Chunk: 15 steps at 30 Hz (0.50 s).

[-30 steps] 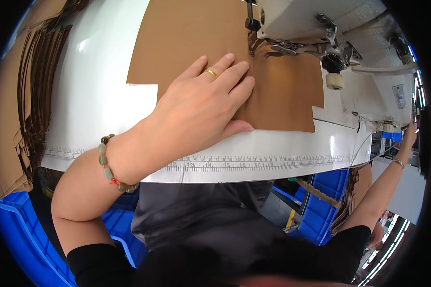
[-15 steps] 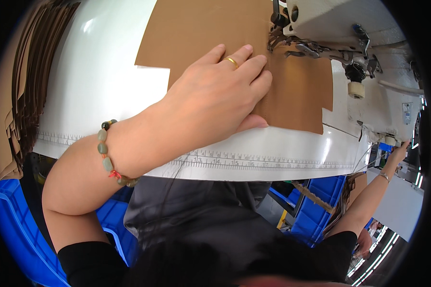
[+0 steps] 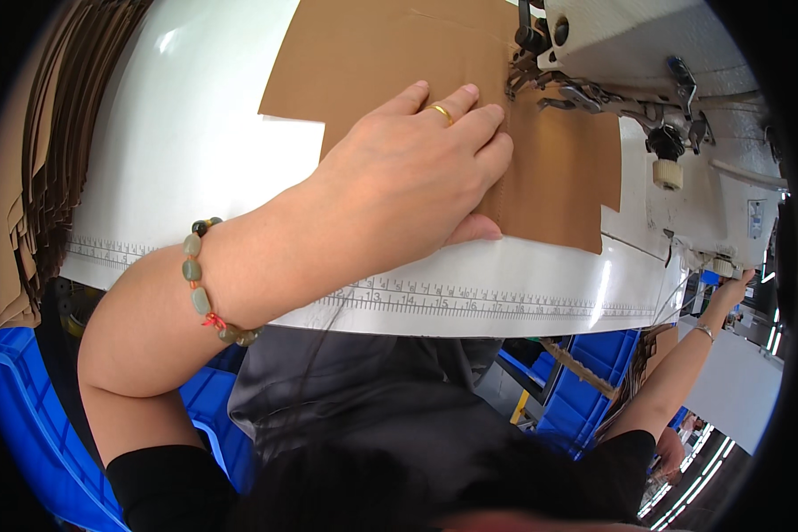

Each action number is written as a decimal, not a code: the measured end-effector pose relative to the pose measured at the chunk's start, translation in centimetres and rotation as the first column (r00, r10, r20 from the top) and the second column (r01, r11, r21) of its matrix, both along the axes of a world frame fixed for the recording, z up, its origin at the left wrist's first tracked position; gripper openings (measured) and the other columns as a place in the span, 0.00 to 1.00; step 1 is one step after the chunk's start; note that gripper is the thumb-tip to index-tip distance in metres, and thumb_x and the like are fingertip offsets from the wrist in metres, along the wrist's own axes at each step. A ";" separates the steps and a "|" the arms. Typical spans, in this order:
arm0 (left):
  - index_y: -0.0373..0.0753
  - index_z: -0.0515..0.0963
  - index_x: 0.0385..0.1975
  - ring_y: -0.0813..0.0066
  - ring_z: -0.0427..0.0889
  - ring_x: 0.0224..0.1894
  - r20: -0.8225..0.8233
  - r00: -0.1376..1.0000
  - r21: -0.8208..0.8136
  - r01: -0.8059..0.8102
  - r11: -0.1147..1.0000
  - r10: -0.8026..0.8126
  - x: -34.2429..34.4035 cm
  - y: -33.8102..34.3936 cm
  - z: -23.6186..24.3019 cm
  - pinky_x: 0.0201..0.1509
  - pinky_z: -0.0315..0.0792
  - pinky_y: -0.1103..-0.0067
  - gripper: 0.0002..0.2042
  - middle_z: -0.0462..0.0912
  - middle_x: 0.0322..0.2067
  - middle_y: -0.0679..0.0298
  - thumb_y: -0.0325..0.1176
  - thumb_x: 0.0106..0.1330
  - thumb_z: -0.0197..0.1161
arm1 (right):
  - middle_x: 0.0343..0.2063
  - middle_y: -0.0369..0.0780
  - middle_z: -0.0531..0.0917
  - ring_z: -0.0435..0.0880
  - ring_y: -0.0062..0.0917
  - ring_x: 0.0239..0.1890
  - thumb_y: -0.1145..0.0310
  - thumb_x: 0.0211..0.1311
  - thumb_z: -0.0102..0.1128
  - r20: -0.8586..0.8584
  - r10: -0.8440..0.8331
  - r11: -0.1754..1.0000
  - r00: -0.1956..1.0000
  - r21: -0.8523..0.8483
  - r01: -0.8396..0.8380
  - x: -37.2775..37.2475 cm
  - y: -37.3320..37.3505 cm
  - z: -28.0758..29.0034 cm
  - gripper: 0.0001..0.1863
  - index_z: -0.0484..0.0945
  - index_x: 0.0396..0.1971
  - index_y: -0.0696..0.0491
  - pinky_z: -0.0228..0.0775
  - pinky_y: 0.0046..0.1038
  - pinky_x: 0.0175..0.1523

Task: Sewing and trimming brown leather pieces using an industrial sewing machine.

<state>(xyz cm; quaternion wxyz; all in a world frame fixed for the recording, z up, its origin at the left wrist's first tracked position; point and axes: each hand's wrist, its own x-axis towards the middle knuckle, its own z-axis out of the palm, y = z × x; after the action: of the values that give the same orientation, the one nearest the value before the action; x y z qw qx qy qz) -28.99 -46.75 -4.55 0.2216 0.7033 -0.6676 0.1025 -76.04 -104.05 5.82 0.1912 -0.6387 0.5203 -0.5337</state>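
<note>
My left hand [image 3: 417,168] lies palm down on a flat brown piece of sheet material [image 3: 372,53] with notched corners, its fingers stretched out. A seam line runs through the piece just right of my fingertips. The piece passes beneath the presser foot [image 3: 516,84] of a sewing machine [image 3: 638,44]. Far to the right, my right hand [image 3: 738,288] reaches up to the machine's right end, beside a white knob [image 3: 723,266]. Its fingers are too small and partly hidden, so what it touches cannot be made out.
A thick stack of brown pieces [image 3: 62,133] stands at the table's left. Along the white table's front edge runs a printed ruler scale [image 3: 452,301]. Blue plastic crates [image 3: 35,426] sit below left, with another blue crate [image 3: 590,372] below right.
The view has shifted slightly, so the table and machine appear a little to the right. My left hand keeps its flat pose on the brown piece; my right arm stays raised by the machine.
</note>
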 end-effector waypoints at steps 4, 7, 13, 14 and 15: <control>0.33 0.79 0.48 0.58 0.77 0.64 -0.002 1.000 -0.019 0.001 1.000 -0.001 0.1 0.2 -0.1 0.65 0.72 0.64 0.28 0.80 0.55 0.54 0.53 0.61 0.68 | 0.20 0.34 0.77 0.68 0.18 0.17 0.42 0.75 0.49 0.070 0.059 0.998 0.996 -0.011 -0.058 -0.7 -1.0 0.0 0.28 0.81 0.35 0.55 0.57 0.24 0.23; 0.33 0.80 0.48 0.59 0.78 0.63 -0.010 1.000 -0.026 -0.004 1.000 0.004 0.0 0.2 -0.1 0.65 0.73 0.64 0.27 0.80 0.54 0.54 0.52 0.60 0.69 | 0.18 0.33 0.74 0.68 0.19 0.17 0.42 0.77 0.47 0.090 0.135 0.991 0.987 -0.013 -0.135 -0.3 -0.7 -1.2 0.30 0.79 0.30 0.55 0.56 0.26 0.22; 0.36 0.78 0.52 0.58 0.76 0.64 -0.063 0.998 0.015 0.024 1.000 -0.023 0.3 0.2 0.6 0.67 0.71 0.65 0.28 0.80 0.57 0.57 0.50 0.59 0.71 | 0.41 0.42 0.85 0.86 0.30 0.39 0.46 0.76 0.49 0.211 0.091 0.978 0.973 -0.204 -0.048 1.0 -0.1 -3.5 0.29 0.79 0.47 0.62 0.79 0.34 0.39; 0.37 0.77 0.56 0.58 0.74 0.66 -0.095 0.995 0.060 0.031 0.998 -0.026 0.4 0.2 0.9 0.68 0.69 0.64 0.30 0.78 0.60 0.58 0.50 0.58 0.71 | 0.46 0.44 0.84 0.86 0.32 0.44 0.46 0.76 0.49 0.237 0.090 0.985 0.967 -0.162 -0.052 1.0 -0.2 -3.7 0.30 0.77 0.51 0.64 0.79 0.35 0.44; 0.37 0.77 0.56 0.58 0.74 0.66 -0.084 0.996 0.058 0.044 0.997 -0.039 0.5 0.2 1.1 0.68 0.69 0.64 0.30 0.78 0.60 0.58 0.50 0.58 0.71 | 0.51 0.45 0.83 0.85 0.34 0.49 0.47 0.76 0.49 0.265 0.085 0.991 0.960 -0.118 -0.055 1.1 -0.2 -4.2 0.31 0.76 0.55 0.65 0.80 0.37 0.49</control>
<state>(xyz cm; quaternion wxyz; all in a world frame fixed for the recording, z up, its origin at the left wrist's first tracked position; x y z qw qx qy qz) -28.53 -46.60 -3.50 0.2300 0.6991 -0.6752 0.0488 -74.96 -104.24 1.63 0.2439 -0.5877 0.4364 -0.6361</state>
